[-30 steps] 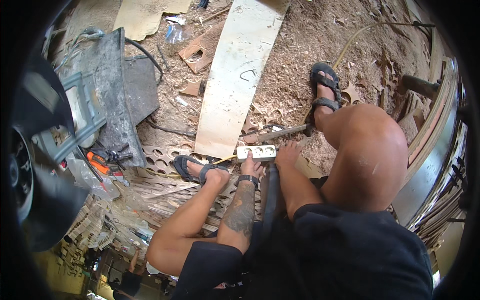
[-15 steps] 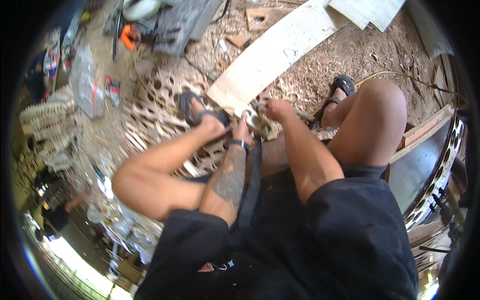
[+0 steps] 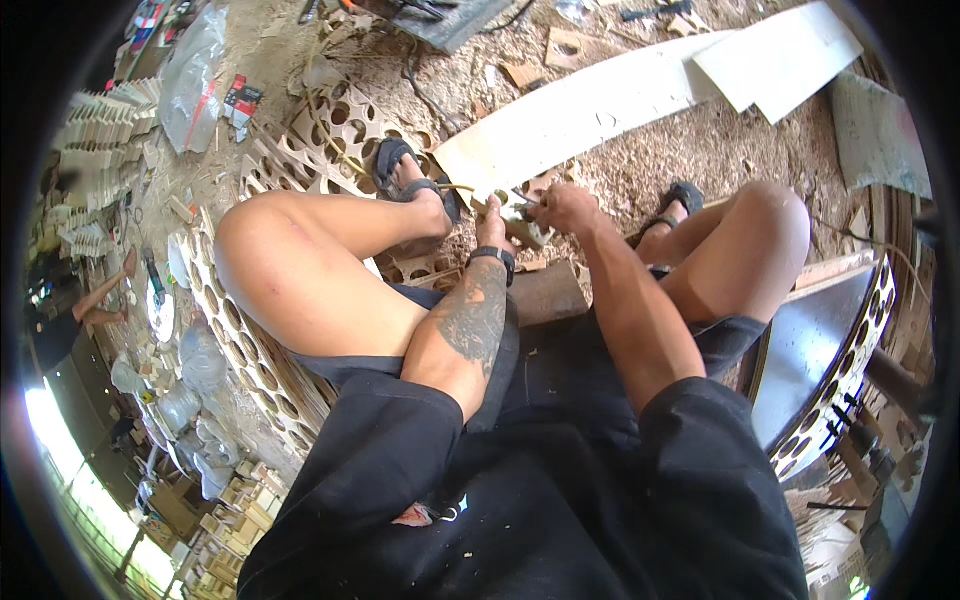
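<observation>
Between my feet, my left hand (image 3: 493, 230) grips a small pale wooden piece with round holes (image 3: 531, 234), thumb laid along its edge. Just right of it, my right hand (image 3: 567, 208) is closed on a slim tool with a dark tip (image 3: 524, 198), which points at the piece. The fingers hide most of the tool, so its kind does not show. A long pale board (image 3: 570, 115) lies on the ground beyond both hands, its near end close to the wooden piece.
Perforated wooden offcuts (image 3: 345, 125) lie beside my left foot. A yellowish cord (image 3: 325, 130) runs past them. Near my right knee stands a dark-faced panel (image 3: 815, 340) beside a perforated strip (image 3: 850, 385). Stacked pale pieces (image 3: 110, 125) and a clear plastic bag (image 3: 192, 85) are at left.
The view has shifted, so the ground things sit lower and further right. Both hands keep hold at the wooden piece; my right hand has turned slightly around it.
</observation>
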The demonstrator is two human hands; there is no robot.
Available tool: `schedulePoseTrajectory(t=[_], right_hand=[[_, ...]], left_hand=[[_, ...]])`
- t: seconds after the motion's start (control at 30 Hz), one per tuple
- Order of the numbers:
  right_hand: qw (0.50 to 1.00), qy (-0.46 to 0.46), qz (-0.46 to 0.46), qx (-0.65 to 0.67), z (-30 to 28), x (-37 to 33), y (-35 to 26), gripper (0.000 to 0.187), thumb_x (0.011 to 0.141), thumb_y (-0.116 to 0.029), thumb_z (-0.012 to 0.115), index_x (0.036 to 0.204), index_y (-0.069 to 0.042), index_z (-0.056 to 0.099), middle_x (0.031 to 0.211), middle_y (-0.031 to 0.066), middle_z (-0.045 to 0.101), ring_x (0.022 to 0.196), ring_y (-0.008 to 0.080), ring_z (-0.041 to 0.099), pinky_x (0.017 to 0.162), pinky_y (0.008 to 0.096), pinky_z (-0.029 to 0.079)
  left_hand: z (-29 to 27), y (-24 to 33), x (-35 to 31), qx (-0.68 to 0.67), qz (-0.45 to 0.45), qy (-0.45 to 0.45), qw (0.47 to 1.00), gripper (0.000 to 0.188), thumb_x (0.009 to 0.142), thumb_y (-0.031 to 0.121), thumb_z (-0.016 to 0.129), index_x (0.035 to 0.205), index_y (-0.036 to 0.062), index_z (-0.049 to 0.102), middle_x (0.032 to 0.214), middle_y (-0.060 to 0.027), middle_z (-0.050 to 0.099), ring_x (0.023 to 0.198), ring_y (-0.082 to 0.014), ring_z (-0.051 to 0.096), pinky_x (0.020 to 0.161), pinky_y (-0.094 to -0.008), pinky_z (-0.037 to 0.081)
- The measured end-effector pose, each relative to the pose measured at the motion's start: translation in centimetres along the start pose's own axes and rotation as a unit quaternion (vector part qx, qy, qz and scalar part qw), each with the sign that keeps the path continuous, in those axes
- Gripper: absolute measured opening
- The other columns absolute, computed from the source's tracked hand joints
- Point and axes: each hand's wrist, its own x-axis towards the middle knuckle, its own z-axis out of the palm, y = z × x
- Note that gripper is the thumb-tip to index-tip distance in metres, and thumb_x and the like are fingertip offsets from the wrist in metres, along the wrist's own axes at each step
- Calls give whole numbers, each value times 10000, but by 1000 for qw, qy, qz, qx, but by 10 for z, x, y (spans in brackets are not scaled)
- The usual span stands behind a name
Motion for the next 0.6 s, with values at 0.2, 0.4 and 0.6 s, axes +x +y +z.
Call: schedulePoseTrajectory(t=[0.2, 0.4, 0.6], right_hand=[[999, 23, -11, -31, 22, 25, -8, 358, 761, -332, 710, 972, -42, 712, 952, 168, 712, 886, 327, 691, 782, 407, 553], [994, 85, -39, -49, 54, 46, -5, 635, 775, -378, 684, 1225, 41, 530, 1045, 227, 683, 968, 361, 675, 842, 452, 538], [995, 81, -3, 63, 63, 48, 0, 406, 797, -408, 616, 984, -55, 690, 1010, 232, 678, 967, 386, 654, 820, 465, 529]], left_hand=[[-28, -20, 33, 7, 121, -32, 992, 532, 879, 354, 689, 1304, 108, 483, 1206, -106, 582, 1041, -288, 586, 824, -528, 496], [-36, -37, 54, 124, 206, 77, 968, 756, 835, 263, 747, 1435, 38, 345, 1313, -156, 525, 1170, -262, 527, 967, -381, 455], [-27, -40, 39, 80, 202, 61, 974, 729, 832, 328, 749, 1395, 34, 390, 1244, -145, 575, 1106, -246, 571, 898, -375, 489]])
